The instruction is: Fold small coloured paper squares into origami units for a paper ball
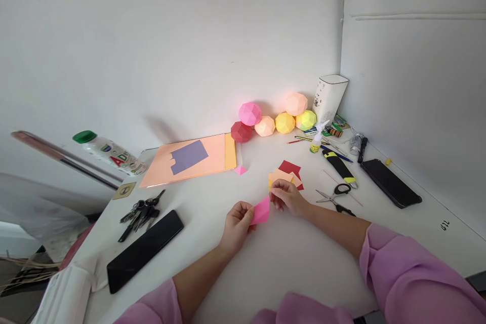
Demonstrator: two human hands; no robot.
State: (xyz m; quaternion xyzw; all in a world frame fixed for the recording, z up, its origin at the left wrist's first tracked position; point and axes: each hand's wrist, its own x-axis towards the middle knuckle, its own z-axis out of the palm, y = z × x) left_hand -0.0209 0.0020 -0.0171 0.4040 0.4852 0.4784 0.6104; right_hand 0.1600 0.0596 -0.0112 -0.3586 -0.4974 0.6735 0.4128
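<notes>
A small bright pink piece of paper (260, 211) is pinched between the thumb and fingers of my left hand (239, 225), raised over the white table. Just right of that paper is my right hand (286, 196), its fingers curled in and the thumb close to the index finger. Whatever these fingertips hold, if anything, I cannot make out. Directly behind the right hand lie overlapping paper pieces: a dark red one (290, 167), a peach one (281, 175) and a yellow-orange one (270, 181), partly covered by the hand.
Scissors (336, 195) lie partly open at right, near a box cutter (339, 166), a glue bottle (315, 143) and a black case (391, 182). Several faceted paper balls (284, 122) line the wall. At left are peach sheets (159, 168), keys (140, 215), a phone (144, 250) and a bottle (110, 154).
</notes>
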